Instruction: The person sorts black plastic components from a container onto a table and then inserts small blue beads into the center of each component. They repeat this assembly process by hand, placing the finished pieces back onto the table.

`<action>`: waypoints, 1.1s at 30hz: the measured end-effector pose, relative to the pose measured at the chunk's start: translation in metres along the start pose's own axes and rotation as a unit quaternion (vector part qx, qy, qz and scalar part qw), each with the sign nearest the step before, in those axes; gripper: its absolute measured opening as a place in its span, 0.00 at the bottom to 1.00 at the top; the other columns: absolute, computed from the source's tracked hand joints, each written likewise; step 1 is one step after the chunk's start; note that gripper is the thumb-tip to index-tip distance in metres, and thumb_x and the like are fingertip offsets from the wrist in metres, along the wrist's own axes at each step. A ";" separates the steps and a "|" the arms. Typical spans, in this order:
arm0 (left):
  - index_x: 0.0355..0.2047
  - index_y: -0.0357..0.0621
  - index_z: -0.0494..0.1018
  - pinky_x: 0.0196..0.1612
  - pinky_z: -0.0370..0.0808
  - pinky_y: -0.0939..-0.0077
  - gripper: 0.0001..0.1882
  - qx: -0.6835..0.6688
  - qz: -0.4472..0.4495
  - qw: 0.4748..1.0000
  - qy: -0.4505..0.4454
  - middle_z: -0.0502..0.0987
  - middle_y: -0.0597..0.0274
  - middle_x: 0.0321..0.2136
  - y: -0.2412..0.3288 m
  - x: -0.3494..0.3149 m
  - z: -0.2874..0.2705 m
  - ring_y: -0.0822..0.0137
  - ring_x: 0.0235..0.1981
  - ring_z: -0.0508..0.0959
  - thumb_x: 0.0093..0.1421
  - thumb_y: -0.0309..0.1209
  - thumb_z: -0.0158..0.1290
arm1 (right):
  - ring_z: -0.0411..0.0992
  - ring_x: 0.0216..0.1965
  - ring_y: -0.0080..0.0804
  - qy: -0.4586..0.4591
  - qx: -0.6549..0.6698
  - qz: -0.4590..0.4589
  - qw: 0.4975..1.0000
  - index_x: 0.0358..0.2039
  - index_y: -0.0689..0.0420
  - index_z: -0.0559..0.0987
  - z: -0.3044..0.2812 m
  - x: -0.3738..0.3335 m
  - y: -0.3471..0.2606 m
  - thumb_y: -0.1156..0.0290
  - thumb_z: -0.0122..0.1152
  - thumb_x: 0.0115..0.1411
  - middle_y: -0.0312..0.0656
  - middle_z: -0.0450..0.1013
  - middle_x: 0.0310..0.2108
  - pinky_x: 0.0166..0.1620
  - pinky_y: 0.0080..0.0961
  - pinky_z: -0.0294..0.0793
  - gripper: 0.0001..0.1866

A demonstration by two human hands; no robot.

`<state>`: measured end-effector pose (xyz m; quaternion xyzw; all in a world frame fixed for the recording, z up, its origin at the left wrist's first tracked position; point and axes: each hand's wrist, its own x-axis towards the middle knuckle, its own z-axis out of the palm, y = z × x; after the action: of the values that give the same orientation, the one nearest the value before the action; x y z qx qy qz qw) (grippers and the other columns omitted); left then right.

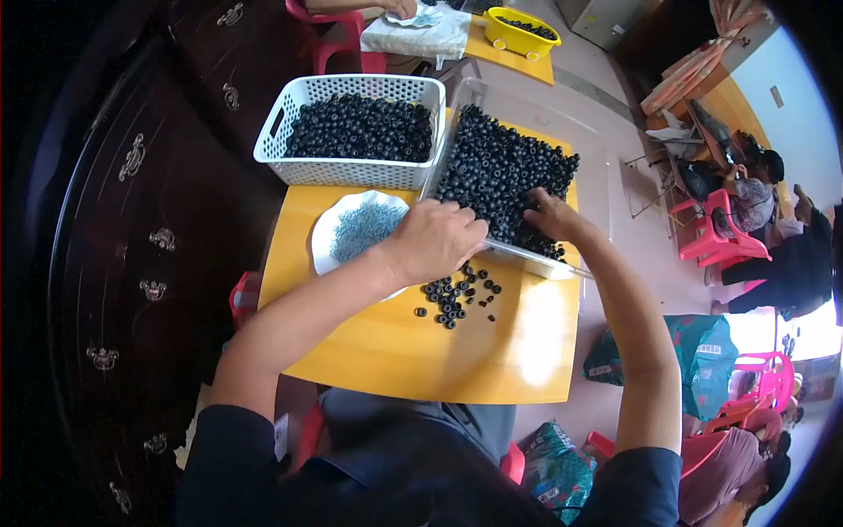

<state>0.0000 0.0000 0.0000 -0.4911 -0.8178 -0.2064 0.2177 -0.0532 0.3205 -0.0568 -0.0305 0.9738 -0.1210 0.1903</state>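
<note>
My left hand is closed, its fingers curled beside the near-left corner of a clear plastic bin. Whatever it holds is hidden. My right hand reaches into that bin, thumb and finger apart among many small black ring-shaped parts. Left of the bin, partly under my left wrist, lies a white wavy-edged plate with a heap of fine pale-blue pieces. Several loose black rings are scattered on the yellow table just below my left hand.
A white perforated basket full of black rings stands at the table's far left. Beyond are a yellow wheeled tub and another person's hand. Dark drawers flank the left; green bags, pink chairs and people are right.
</note>
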 end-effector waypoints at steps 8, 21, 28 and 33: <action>0.24 0.49 0.70 0.32 0.73 0.65 0.09 -0.010 -0.040 0.999 0.027 0.73 0.63 0.22 0.001 -0.001 0.000 0.61 0.28 0.77 0.55 0.34 0.58 | 0.63 0.63 0.39 -0.235 0.187 0.030 0.953 0.64 0.56 0.68 -0.026 -0.027 -0.047 0.36 0.43 0.67 0.47 0.68 0.62 0.66 0.34 0.59 0.39; 0.24 0.48 0.71 0.32 0.72 0.63 0.05 -0.006 -0.037 0.998 0.042 0.76 0.62 0.22 0.012 0.001 0.008 0.60 0.28 0.79 0.55 0.31 0.54 | 0.67 0.37 0.22 -0.281 0.212 0.084 0.932 0.54 0.45 0.77 -0.045 -0.052 -0.074 0.37 0.48 0.65 0.29 0.74 0.42 0.38 0.21 0.66 0.29; 0.26 0.48 0.72 0.33 0.70 0.60 0.07 -0.017 -0.054 0.998 0.030 0.75 0.62 0.24 0.007 -0.006 0.015 0.58 0.29 0.77 0.57 0.35 0.56 | 0.72 0.52 0.30 -0.226 0.180 0.074 0.954 0.57 0.58 0.76 -0.039 -0.060 -0.079 0.41 0.54 0.64 0.44 0.76 0.53 0.57 0.29 0.69 0.34; 0.25 0.48 0.72 0.34 0.70 0.60 0.07 -0.025 -0.040 0.998 0.037 0.75 0.62 0.24 0.008 0.001 0.015 0.58 0.29 0.77 0.57 0.34 0.56 | 0.72 0.54 0.32 -0.126 -0.003 -0.063 0.990 0.58 0.63 0.74 -0.007 -0.035 -0.008 0.42 0.65 0.57 0.51 0.75 0.53 0.58 0.28 0.69 0.40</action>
<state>0.0039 0.0126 -0.0106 -0.4558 -0.8226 -0.2535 0.2267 -0.0235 0.3178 -0.0354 -0.1069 0.9386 -0.1249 0.3033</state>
